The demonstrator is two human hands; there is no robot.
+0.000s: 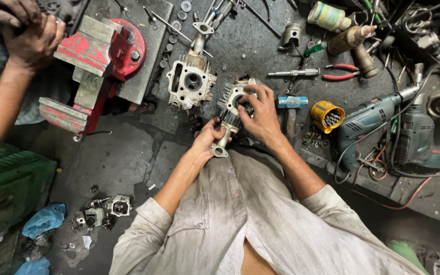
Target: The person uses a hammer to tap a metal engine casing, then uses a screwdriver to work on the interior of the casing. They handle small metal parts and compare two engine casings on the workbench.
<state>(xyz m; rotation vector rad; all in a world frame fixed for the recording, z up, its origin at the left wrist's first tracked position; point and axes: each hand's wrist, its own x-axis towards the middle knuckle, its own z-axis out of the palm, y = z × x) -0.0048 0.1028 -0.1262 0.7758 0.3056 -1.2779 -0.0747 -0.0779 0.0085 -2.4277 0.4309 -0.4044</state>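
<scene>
Your left hand is wrapped around the lower end of a finned engine cylinder head, close to its small pipe flange, and your right hand is clamped over the top of the same part with its fingers curled at the round opening. The part sits at the near edge of the desk, just above your lap, held between both hands.

Just to its left lies a second cylinder head, near but not touching. Further left, a red bench vise overhangs the desk edge, and another person's hands are folded together at the top left corner.

On your right side the room is tight: a blue-handled hammer lies just beside your right hand, then a yellow cup of bits, red pliers and an electric drill with looped cables.

The freest space is the dark floor below the vise, left of your left forearm; small engine parts and blue rags lie lower down there.
</scene>
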